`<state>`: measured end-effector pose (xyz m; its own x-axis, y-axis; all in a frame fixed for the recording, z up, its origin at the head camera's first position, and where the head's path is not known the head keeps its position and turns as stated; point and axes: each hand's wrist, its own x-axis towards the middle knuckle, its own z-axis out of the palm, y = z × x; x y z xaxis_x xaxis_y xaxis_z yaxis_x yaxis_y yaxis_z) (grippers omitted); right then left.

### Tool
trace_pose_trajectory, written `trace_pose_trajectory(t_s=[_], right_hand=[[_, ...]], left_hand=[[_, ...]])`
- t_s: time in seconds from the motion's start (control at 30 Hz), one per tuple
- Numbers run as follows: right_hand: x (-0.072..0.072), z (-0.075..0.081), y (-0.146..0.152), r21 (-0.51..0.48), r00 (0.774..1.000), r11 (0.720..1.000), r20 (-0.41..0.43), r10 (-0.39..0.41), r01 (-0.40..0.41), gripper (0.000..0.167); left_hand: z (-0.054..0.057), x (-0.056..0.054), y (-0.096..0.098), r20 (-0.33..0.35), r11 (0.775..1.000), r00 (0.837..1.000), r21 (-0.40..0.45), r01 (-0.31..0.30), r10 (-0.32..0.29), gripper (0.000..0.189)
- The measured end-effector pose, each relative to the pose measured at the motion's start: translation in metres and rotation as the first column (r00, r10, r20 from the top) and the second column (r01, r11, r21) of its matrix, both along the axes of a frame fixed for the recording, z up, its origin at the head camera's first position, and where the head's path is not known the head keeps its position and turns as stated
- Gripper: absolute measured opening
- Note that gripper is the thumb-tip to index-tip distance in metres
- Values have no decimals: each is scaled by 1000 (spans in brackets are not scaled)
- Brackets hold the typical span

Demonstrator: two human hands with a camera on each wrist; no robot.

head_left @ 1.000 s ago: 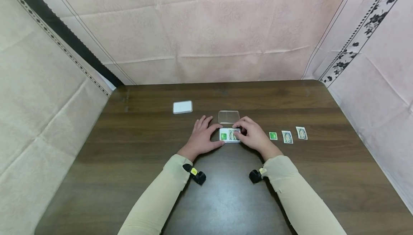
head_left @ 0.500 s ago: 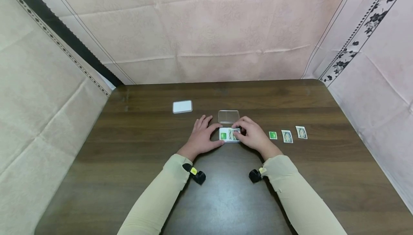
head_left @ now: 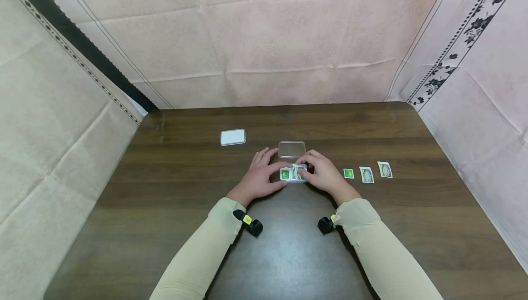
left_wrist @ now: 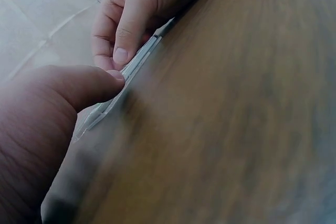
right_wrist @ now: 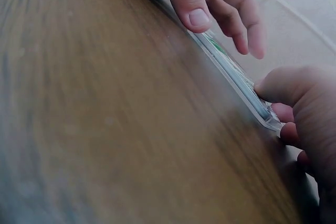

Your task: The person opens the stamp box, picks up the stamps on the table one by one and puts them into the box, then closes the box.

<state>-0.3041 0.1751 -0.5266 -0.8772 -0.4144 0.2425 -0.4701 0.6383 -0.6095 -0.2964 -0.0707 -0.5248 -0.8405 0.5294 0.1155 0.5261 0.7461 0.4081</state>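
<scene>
A flat, clear-edged plastic case (head_left: 289,180) holds pale cards, with a green square print (head_left: 285,174) at its left end. My left hand (head_left: 261,176) steadies that end, thumb on the near edge and index finger reaching over the far side; its other fingers are spread. My right hand (head_left: 323,174) grips the right end. Its thumb presses on the top card, and its fingers curl around the end, as the right wrist view of the case (right_wrist: 231,74) shows. Seen from the left wrist, the case (left_wrist: 139,59) lies low on the table, both thumbs along it.
A clear lid (head_left: 291,149) lies just behind the case. Further left is a white rectangular lid or tray (head_left: 233,137). Right of my right hand are a small green card (head_left: 348,173) and two printed cards (head_left: 366,175) on the wooden table (head_left: 198,153). Cloth (head_left: 264,39) hangs around it.
My left hand's index finger has slid right, further over the case, and its other fingers shifted right slightly. The right hand stays in nearly the same place.
</scene>
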Motion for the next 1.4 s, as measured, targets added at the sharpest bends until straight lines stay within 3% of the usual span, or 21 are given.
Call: trace_pose_trajectory(t_s=[0.17, 0.33, 1.4], right_hand=[[0, -1, 0, 5, 1000, 1000, 6, 3, -3, 19], [0, -2, 0, 6, 1000, 1000, 1, 6, -6, 19], [1, 0, -2, 23, 1000, 1000, -24, -5, 5, 19]], left_hand=[[-2, 1, -1, -26, 999, 998, -1, 55, -55, 36], [-3, 1, -1, -36, 998, 997, -8, 70, -70, 34], [-1, 1, 0, -36, 998, 997, 8, 70, -69, 31]])
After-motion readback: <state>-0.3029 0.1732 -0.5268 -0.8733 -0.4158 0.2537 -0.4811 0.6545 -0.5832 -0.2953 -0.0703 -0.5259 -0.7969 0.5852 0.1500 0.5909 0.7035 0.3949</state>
